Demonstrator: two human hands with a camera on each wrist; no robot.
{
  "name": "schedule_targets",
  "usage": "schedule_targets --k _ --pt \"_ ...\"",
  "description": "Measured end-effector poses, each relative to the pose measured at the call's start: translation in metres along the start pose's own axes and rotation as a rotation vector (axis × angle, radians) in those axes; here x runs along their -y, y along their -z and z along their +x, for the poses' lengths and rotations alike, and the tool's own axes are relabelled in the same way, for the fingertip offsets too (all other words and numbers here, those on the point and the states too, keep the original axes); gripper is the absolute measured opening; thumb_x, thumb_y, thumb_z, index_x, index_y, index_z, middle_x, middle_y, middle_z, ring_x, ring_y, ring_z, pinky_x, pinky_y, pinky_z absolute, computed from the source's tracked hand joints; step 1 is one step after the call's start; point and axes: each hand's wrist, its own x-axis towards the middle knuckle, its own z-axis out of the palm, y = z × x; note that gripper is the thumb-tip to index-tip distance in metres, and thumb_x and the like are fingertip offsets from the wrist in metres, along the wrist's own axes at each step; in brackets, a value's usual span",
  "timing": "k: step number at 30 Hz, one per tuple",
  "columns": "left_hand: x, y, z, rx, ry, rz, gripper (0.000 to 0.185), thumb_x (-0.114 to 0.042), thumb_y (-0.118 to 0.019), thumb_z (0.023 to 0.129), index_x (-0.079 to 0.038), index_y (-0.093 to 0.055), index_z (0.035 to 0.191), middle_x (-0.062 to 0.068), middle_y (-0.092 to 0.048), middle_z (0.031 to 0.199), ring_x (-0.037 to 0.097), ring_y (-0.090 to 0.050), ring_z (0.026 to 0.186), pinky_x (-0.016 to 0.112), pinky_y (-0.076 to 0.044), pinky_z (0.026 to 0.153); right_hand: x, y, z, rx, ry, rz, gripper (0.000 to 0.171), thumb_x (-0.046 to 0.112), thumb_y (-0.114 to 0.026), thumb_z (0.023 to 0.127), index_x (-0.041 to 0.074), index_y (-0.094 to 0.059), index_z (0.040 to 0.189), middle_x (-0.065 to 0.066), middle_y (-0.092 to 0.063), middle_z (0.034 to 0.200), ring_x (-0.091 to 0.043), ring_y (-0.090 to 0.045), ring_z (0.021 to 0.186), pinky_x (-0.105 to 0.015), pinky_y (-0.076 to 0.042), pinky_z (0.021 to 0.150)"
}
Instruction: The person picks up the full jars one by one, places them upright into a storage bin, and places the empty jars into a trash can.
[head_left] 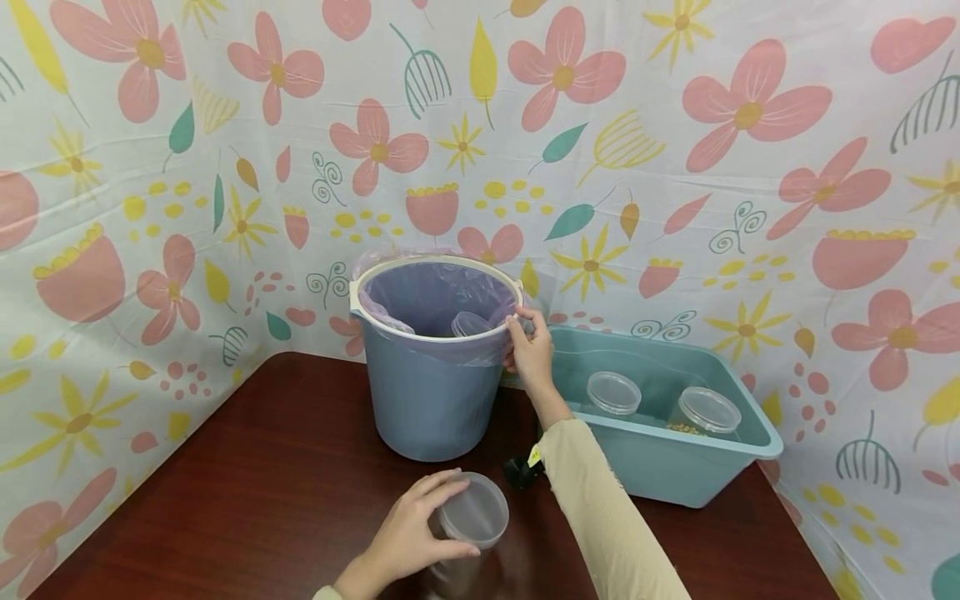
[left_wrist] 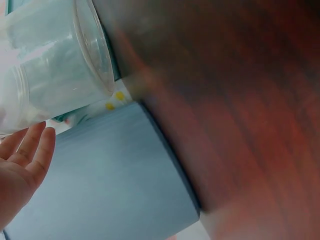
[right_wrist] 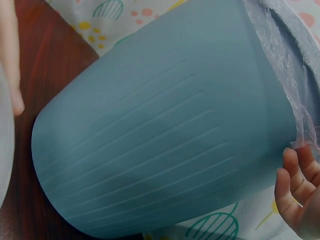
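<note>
A clear plastic jar (head_left: 474, 510) stands at the front of the dark table, with my left hand (head_left: 414, 525) gripping its side, thumb in front and fingers behind. In the left wrist view, the jar (left_wrist: 55, 65) looks see-through, and the fingers (left_wrist: 44, 145) lie against it. My right hand (head_left: 531, 350) pinches the white rim of the blue trash can (head_left: 431, 400) at its right side. A thin pinkish bag (right_wrist: 280, 55) lines the can and folds over the rim by those fingertips. Inside the can, another clear container (head_left: 469, 323) shows.
To the right of the can sits a teal plastic tub (head_left: 675, 467) holding lidded clear jars, one (head_left: 613, 393) on the left and one (head_left: 708, 410) with small yellowish bits. A small black object (head_left: 521, 472) lies beside the right sleeve. Flowered cloth (head_left: 675, 167) hangs behind the table.
</note>
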Motion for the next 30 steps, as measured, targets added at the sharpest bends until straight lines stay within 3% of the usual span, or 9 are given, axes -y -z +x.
schedule_targets --k 4,7,11,17,30 --pt "-0.001 0.004 0.004 -0.026 -0.019 -0.007 0.067 -0.054 -0.073 0.062 -0.016 -0.06 0.116 -0.002 -0.049 0.124 0.016 -0.05 0.109 0.034 -0.046 0.079 0.007 0.001 -0.004 0.01 -0.001 0.012 0.033 0.02 -0.053 0.09 0.003 -0.053 0.119 -0.021 -0.051 0.053 -0.012 -0.044 0.03 -0.031 -0.04 0.035" --pt "-0.002 0.007 0.008 -0.033 -0.029 -0.014 0.067 -0.053 -0.074 0.062 -0.016 -0.06 0.116 -0.001 -0.049 0.123 0.016 -0.05 0.107 0.034 -0.046 0.078 0.008 0.001 -0.005 0.006 0.009 0.006 0.033 0.021 -0.054 0.09 0.004 -0.053 0.118 -0.014 -0.051 0.05 -0.013 -0.044 0.031 -0.032 -0.041 0.036" --pt "-0.004 0.012 0.013 -0.046 -0.043 -0.011 0.067 -0.053 -0.074 0.062 -0.015 -0.06 0.116 0.002 -0.051 0.123 0.018 -0.051 0.107 0.034 -0.046 0.078 -0.002 0.0 0.001 -0.008 0.019 -0.006 0.035 0.025 -0.055 0.089 0.006 -0.055 0.118 -0.006 -0.05 0.048 -0.02 -0.046 0.033 -0.038 -0.042 0.038" --pt "-0.006 0.021 0.021 -0.07 -0.056 -0.001 0.069 -0.051 -0.075 0.061 -0.013 -0.06 0.116 0.002 -0.051 0.123 0.019 -0.051 0.108 0.034 -0.046 0.079 -0.004 -0.001 0.002 -0.01 0.027 -0.011 0.035 0.025 -0.055 0.089 0.006 -0.055 0.118 -0.005 -0.05 0.047 -0.026 -0.047 0.035 -0.04 -0.043 0.038" --pt "-0.018 0.047 0.05 -0.108 -0.059 -0.02 0.07 -0.05 -0.076 0.061 -0.013 -0.059 0.118 0.003 -0.051 0.124 0.019 -0.049 0.111 0.037 -0.045 0.081 -0.006 -0.001 0.002 -0.009 0.036 -0.016 0.036 0.026 -0.055 0.089 0.005 -0.054 0.118 -0.008 -0.049 0.048 -0.016 -0.045 0.032 -0.034 -0.041 0.036"
